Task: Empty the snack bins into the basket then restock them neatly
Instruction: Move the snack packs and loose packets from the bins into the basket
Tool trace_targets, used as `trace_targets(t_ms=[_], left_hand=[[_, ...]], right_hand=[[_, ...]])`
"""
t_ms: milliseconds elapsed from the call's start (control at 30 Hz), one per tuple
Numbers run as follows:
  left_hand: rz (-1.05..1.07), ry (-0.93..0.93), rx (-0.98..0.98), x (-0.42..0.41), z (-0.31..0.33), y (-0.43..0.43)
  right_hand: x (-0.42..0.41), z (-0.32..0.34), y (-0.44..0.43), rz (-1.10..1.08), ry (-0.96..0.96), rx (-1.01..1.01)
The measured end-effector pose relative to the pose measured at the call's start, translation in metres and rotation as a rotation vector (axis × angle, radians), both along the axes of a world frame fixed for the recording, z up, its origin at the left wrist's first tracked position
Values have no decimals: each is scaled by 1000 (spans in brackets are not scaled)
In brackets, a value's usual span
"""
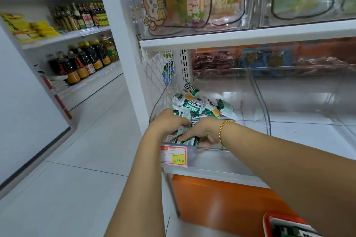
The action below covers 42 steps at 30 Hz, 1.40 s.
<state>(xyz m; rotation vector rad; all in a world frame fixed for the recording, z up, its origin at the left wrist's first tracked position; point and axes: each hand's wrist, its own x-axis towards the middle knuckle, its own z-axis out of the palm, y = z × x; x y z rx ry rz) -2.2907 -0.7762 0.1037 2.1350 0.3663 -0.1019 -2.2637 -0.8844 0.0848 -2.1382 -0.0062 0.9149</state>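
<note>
Shop aisle: white tiled floor (pixel 81 159), white shelving (pixel 240 39), oil bottles (pixel 86 61) on the racks across the aisle at left. On the lower shelf, leftmost clear bin (pixel 256 102), front wall low, yellow-and-red price tag (pixel 174 157) reading 45.00 clipped to its front edge. Inside, a loose heap of green-and-white snack packets (pixel 194 105), piled toward the bin's left and front. Both arms reaching in over the front wall. Left hand (pixel 169 121) on top of the heap, fingers bent down among the packets, tips hidden; cannot tell whether anything is actually clasped. Right hand (pixel 202 133) just beside it at the front of the bin, thumb pressed over a bunch of packets and fingers curled beneath, so clenched on that bunch. Gold bead bracelet (pixel 224 131) on the right wrist. Red basket (pixel 266 221) only partly in view at bottom right, below the shelf, beside the orange base panel (pixel 221 202). Upper bins (pixel 192 11) full of mixed sweets, tag 16.80 above.
</note>
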Motion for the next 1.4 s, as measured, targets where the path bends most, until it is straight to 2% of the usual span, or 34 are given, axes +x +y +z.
trace_targets(t_ms=[233, 367, 533, 600, 667, 833, 933, 1067, 1233, 1300, 1400], left_hand=[[6, -60, 188, 0, 2, -10], [14, -207, 318, -5, 8, -11], [-21, -340, 423, -9, 28, -5], [-54, -316, 463, -9, 26, -2], [-113, -222, 480, -10, 18, -2], [-334, -70, 404, -6, -4, -1], [-396, -2, 368, -1, -4, -3], [-366, 39, 484, 4, -7, -7], [-332, 82, 544, 3, -9, -9], [-315, 55, 547, 0, -6, -11], [-274, -58, 593, -5, 9, -10]], right_hand=[[0, 13, -26, -67, -106, -79], [3, 17, -39, -62, -176, -54], [7, 22, -35, -96, -77, 89], [8, 21, -34, -107, -25, 128], [7, 17, -35, -94, -62, 44], [6, 11, -36, -38, -105, -75], [5, 15, -42, -39, -137, -76], [-1, 27, -54, -21, -157, -52], [-5, 34, -63, 74, -185, -170], [-5, 36, -65, 48, -206, -161], [-4, 40, -66, -53, -210, -44]])
